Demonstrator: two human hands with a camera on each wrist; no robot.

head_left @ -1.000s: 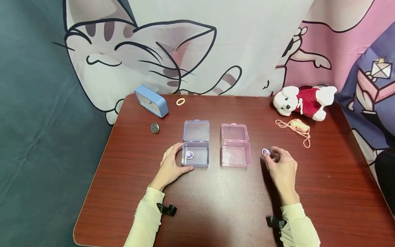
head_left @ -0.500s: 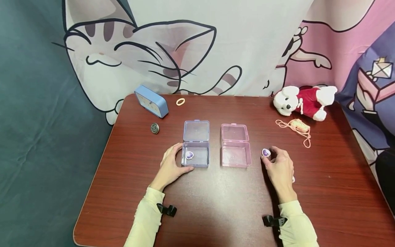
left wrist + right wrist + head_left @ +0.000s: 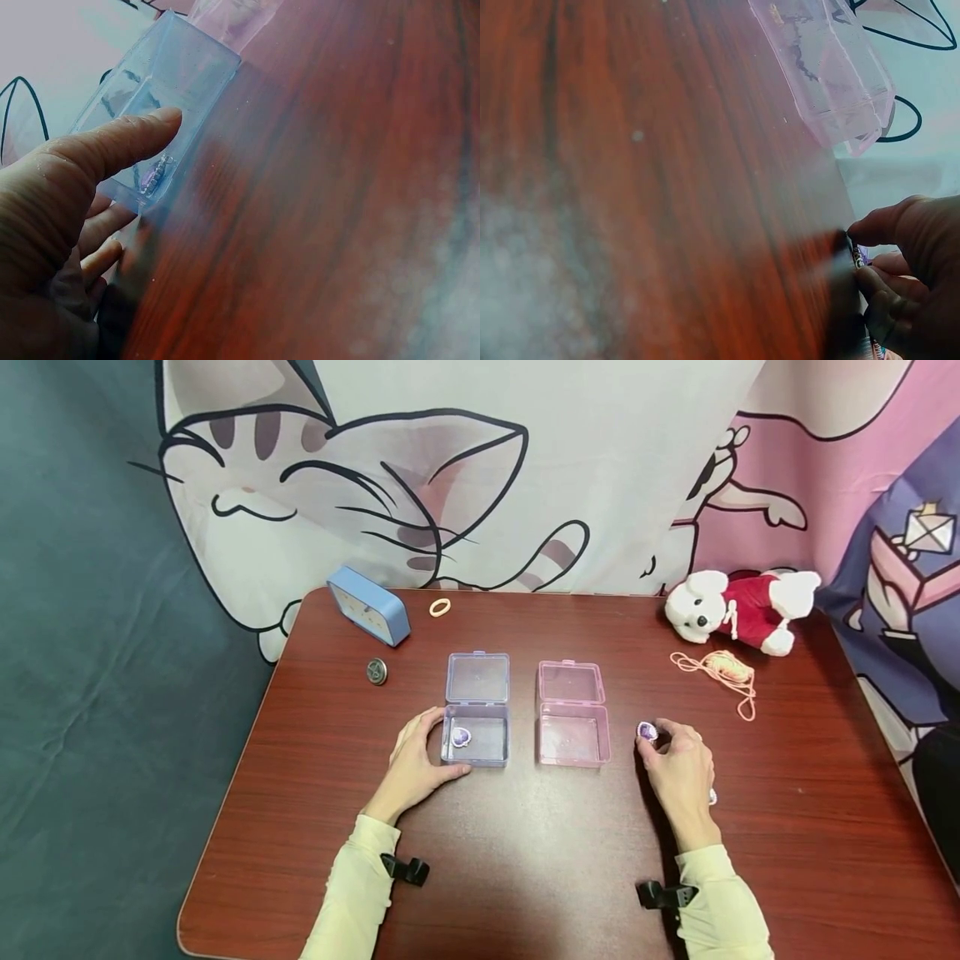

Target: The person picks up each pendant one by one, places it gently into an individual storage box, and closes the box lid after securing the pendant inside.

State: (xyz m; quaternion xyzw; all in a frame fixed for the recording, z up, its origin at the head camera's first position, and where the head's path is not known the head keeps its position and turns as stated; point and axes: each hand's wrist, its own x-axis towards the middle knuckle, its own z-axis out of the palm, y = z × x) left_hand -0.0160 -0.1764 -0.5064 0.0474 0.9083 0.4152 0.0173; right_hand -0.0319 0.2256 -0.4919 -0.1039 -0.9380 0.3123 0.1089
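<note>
One purple trinket (image 3: 461,737) sits in the blue box (image 3: 491,742); left hand (image 3: 414,762) grips that box; right hand (image 3: 682,771) pinches a second trinket (image 3: 646,732), right of the open pink box (image 3: 573,735).

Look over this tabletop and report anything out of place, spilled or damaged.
At the far right, the white plush toy in red clothing lies down rather than upright, and the peach cord bundle nearby trails loose loops. No spill or damage shows.

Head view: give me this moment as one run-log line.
left hand: grips blue box; blue box: lid open, purple charm inside; right hand: pinches second charm; pink box: lid open, untouched
</note>
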